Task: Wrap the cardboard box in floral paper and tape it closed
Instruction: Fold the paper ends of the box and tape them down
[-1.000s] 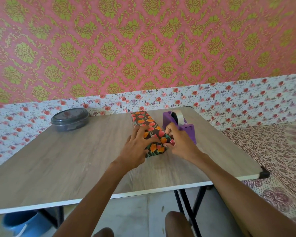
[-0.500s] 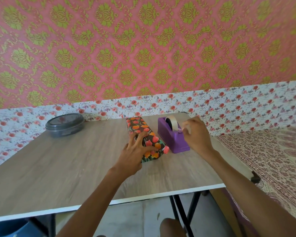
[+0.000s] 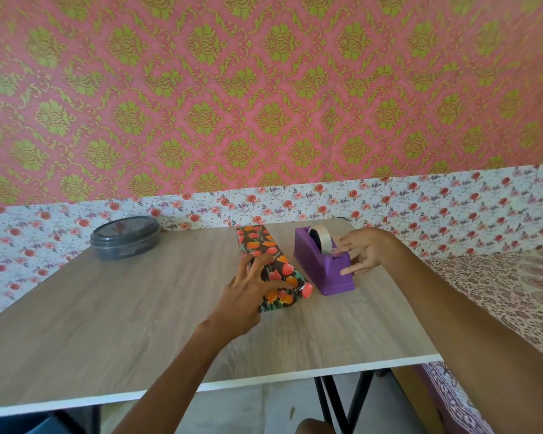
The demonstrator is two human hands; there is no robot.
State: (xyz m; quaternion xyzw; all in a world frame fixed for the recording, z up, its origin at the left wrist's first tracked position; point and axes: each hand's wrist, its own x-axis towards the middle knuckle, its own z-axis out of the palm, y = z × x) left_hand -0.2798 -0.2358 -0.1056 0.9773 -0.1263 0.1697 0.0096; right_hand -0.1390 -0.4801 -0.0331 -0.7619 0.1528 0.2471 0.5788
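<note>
The wall [image 3: 264, 89] behind the work area carries pink paper with a green ornamental pattern; a white floral band [image 3: 420, 202] runs along its lower part.

The table [image 3: 107, 308], wood-grain top with a white edge, stands against this band on black legs [image 3: 336, 399]. A patterned cloth [image 3: 499, 292] lies to the right of the table.

The cardboard box [image 3: 257, 242] lies flat near the table's middle, long axis running from the far edge toward the viewer. It is fully covered in floral paper [image 3: 282, 270], dark with orange and red blooms; no bare cardboard shows.

The purple tape dispenser [image 3: 314, 261] stands just beside the box on its right, parallel to it and not touching. A roll of tape [image 3: 322, 236] sits upright in its cradle.

A grey round lidded container [image 3: 124, 236] rests at the far left of the table, well apart from the box.

The left hand [image 3: 251, 289] lies on the near half of the box, fingers spread and pressing down on the paper.

The right hand [image 3: 365, 252] is at the cutter end of the dispenser, fingers extended, fingertips [image 3: 345, 245] at the blade. Whether they pinch the tape end cannot be determined.
</note>
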